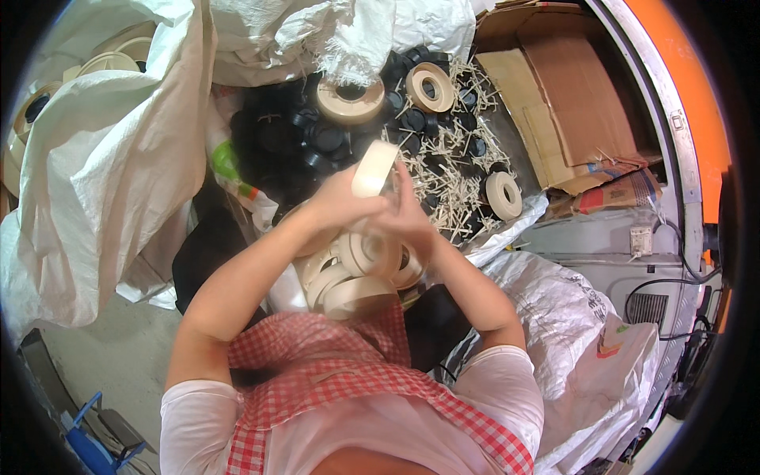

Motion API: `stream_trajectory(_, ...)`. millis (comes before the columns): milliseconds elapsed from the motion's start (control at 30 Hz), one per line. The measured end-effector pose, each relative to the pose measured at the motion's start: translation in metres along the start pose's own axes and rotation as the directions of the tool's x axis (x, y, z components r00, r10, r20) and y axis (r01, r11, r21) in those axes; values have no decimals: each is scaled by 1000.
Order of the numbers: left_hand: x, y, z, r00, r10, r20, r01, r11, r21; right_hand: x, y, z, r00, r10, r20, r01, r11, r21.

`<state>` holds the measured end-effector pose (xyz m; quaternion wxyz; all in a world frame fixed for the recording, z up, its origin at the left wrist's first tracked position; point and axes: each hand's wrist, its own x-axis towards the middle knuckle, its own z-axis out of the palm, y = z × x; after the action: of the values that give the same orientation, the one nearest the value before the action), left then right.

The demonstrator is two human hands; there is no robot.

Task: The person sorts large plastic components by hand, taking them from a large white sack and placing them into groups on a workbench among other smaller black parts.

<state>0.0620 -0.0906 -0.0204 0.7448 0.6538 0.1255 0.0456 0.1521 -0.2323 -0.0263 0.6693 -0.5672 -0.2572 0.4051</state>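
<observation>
A cream plastic ring [375,169], seen edge-on, is raised in front of me. My left hand [342,199] is closed round its lower left side. Against the ring's right side is my right hand [408,212], its fingers smeared by motion, so its grip is unclear. Below both hands, several more cream rings [360,297] are heaped at my lap. Ahead lies a pile of black round caps [324,138]. Small whitish plastic sprue pieces [447,170] are scattered over its right part, with a few cream rings [430,87] among them.
A white woven sack [111,174] hangs at the left, with more rings behind it. Far right stands an open cardboard box [554,111] beside an orange machine panel [685,71]. A crumpled white sack [562,340] lies near my right elbow. Black cables [673,281] run along the right.
</observation>
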Motion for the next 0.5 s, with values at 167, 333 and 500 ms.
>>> stream_trajectory(167,3,-3,-2,941,-306,145,331,921,-205,-8,25,-37,879,-271,393,463,283,-840)
stream_trajectory(333,3,-6,-5,928,-344,147,374,867,-331,0,-3,-28,801,-273,533,595,465,-656)
stream_trajectory(500,-6,16,0,979,-164,120,185,964,-192,1,13,-37,980,58,190,65,812,-580)
